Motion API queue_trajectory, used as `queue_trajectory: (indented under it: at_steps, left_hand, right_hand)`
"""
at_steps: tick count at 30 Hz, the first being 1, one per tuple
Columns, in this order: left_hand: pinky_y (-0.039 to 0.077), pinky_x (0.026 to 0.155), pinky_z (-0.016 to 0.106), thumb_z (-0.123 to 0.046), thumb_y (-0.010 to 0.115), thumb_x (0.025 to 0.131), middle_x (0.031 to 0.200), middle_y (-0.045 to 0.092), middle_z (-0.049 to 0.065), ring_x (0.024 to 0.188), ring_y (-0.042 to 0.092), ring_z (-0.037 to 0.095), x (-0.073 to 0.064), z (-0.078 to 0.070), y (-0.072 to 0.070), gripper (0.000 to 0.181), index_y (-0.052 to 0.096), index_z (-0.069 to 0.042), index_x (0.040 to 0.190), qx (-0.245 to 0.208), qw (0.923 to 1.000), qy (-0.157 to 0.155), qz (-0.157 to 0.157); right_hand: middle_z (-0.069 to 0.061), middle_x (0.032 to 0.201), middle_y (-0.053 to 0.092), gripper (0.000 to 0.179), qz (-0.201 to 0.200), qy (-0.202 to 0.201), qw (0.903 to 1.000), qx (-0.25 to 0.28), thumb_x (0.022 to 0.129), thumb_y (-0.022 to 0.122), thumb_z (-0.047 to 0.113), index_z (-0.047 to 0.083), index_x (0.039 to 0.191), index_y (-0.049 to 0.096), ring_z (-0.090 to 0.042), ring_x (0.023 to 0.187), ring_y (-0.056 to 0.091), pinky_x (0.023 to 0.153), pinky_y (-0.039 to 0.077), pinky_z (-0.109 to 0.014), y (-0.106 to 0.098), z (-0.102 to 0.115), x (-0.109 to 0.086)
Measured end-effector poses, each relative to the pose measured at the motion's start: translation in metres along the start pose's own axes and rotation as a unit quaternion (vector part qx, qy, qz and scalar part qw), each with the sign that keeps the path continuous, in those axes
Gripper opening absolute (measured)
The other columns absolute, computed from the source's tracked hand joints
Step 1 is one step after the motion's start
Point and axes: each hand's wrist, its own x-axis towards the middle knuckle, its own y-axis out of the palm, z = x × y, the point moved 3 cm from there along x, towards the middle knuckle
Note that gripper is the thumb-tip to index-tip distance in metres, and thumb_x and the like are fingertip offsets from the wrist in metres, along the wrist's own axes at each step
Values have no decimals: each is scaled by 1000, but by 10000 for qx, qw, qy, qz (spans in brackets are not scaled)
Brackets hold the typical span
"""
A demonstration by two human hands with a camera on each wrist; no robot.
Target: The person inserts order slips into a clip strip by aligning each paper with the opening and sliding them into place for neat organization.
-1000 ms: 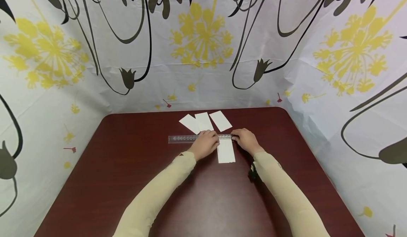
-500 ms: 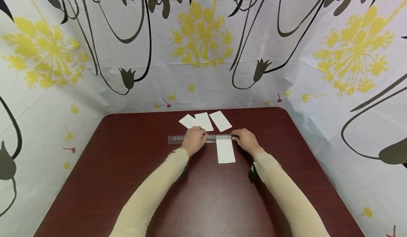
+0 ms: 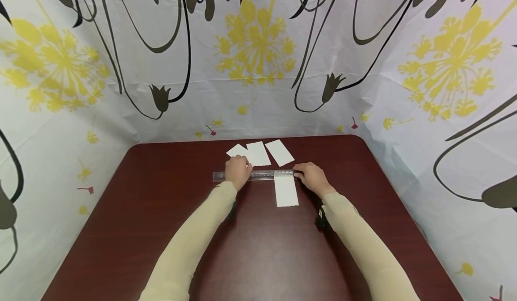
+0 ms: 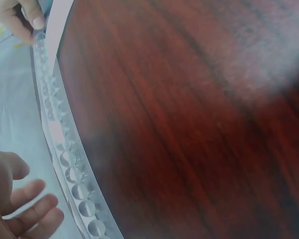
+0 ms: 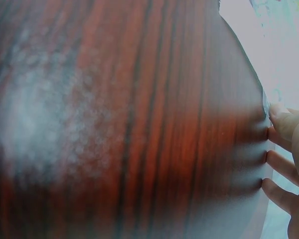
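Observation:
A clear plastic ruler (image 3: 264, 175) lies crosswise on the table, over the top end of a white paper strip (image 3: 286, 191). At the ruler's right end, my right hand (image 3: 312, 177) holds it between thumb and fingers. Its other fingertips (image 5: 275, 191) touch the tabletop in the right wrist view. My left hand (image 3: 238, 172) is over the left part of the ruler in the head view. In the left wrist view its fingers (image 4: 32, 211) are loosely bent and apart from the ruler's row of round holes, holding nothing.
Three white paper pieces lie beyond the ruler: a left one (image 3: 237, 150) partly behind my left hand, a middle one (image 3: 258, 153) and a right one (image 3: 280, 153). The dark red table (image 3: 258, 247) ends near a patterned cloth (image 3: 181, 126) at the back and sides.
My left hand has moved left along the ruler, away from the paper strip, and is lifted off it. The right hand and the ruler have stayed in place.

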Motion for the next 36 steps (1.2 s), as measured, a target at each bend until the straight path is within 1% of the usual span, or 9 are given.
queue_trajectory:
  at_steps: [5,10,13,17,21,24,29,31,36]
  left_hand:
    - [53,83,51,-24,65,94,93,69,20,94,66,38,7,4,1,28,72,3,88,223,9983,-513,185]
    - [51,88,52,-27,64,95,103,68,22,104,63,40,13,8,4,32,72,4,90,272,9945,-925,410]
    - [50,91,53,-29,63,95,108,67,23,108,60,40,17,13,8,34,71,4,93,194,9916,-1156,542]
    - [44,97,54,-32,60,97,116,63,23,116,55,40,21,21,13,37,70,3,97,-40,9840,-1581,823]
    - [37,97,55,-35,59,97,117,62,21,116,53,38,24,28,15,38,69,1,94,-162,9772,-1891,948]
    - [35,97,54,-35,60,97,116,62,20,114,54,37,26,32,16,37,69,0,91,-233,9730,-2071,991]
    - [34,100,55,-35,64,95,121,62,19,118,53,36,31,34,19,34,69,0,95,-429,9671,-2284,1036]
    - [34,101,56,-34,65,94,123,61,19,119,53,36,33,34,21,35,69,0,97,-470,9660,-2332,1011]
    - [34,104,59,-37,68,92,126,60,21,122,53,37,36,32,23,38,70,1,101,-353,9671,-2365,873]
  right_hand:
    - [-13,130,68,32,-16,-20,10000,4,96,65,20,8,126,68,-33,122,61,99,51,-51,0,0,0]
    - [-12,129,68,32,-12,-8,10000,-2,96,65,20,9,125,69,-33,122,61,100,51,-51,3,-3,-1]
    - [-12,129,68,31,-42,-3,10000,-4,96,65,20,9,125,69,-33,121,61,100,51,-51,4,-5,-2]
    - [-13,128,68,32,-83,-30,10000,-27,96,65,20,9,125,69,-33,121,61,99,51,-51,4,-6,-2]
    - [-13,128,68,32,-108,-57,9999,-4,95,65,19,8,125,69,-33,121,61,98,52,-51,2,-4,-1]
    - [-12,129,68,31,-89,-40,10000,21,95,65,19,9,125,69,-33,121,61,98,52,-51,0,-2,0]
    - [-12,128,68,31,-71,-45,10000,-16,95,66,20,9,124,69,-32,121,61,98,52,-50,0,-1,0]
    - [-12,128,68,31,-90,-77,9999,-33,95,66,20,9,124,69,-32,120,62,97,52,-50,0,-1,1]
    - [-11,128,69,32,-125,-113,9998,-68,95,66,21,10,125,69,-31,120,62,97,53,-50,1,-2,2]
